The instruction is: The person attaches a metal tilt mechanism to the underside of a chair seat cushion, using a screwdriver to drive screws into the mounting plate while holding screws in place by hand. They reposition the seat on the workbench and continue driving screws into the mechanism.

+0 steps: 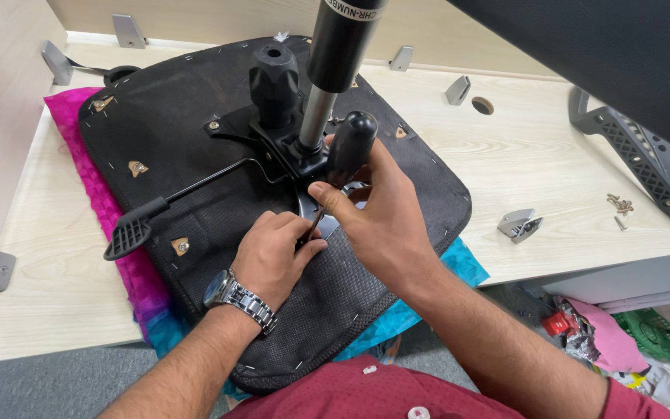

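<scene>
Gripping a black-handled screwdriver (pixel 348 147) at frame centre, my right hand (pixel 378 221) is closed round the bulbous handle, thumb and fingers wrapped. Shaft (pixel 312 227) runs down-left to the tip, which my left hand (pixel 277 252) pinches btwn thumb and forefinger; a steel wristwatch (pixel 238 299) sits on that wrist.

Tip meets the black metal mechanism plate (pixel 284 151), bolted to the underside of an upturned black fabric-covered chair seat (pixel 195 124). Seat lies on a pink-and-teal cloth (pixel 106 202) spread over a pale wood-grain desk (pixel 537 163).

From the plate rise a chrome-and-black gas-lift cylinder (pixel 327 70) and a black ribbed tension knob (pixel 274 81); a thin black lever w/ paddle end (pixel 145 221) reaches toward lower left.

Step in hand, as I judge it: seating the driver in a plate screw near the front edge; the screw head itself is hidden by my fingers.

Next move calls for: tip held square in the head, downward pressure from the right hand, left fingers steadying the shaft w/o getting caught.

Loose small screws (pixel 620 206) and a grey metal bracket (pixel 519 223) lie at right, well apart from the seat; a black plastic armrest part (pixel 637 151) sits at far right.
</scene>
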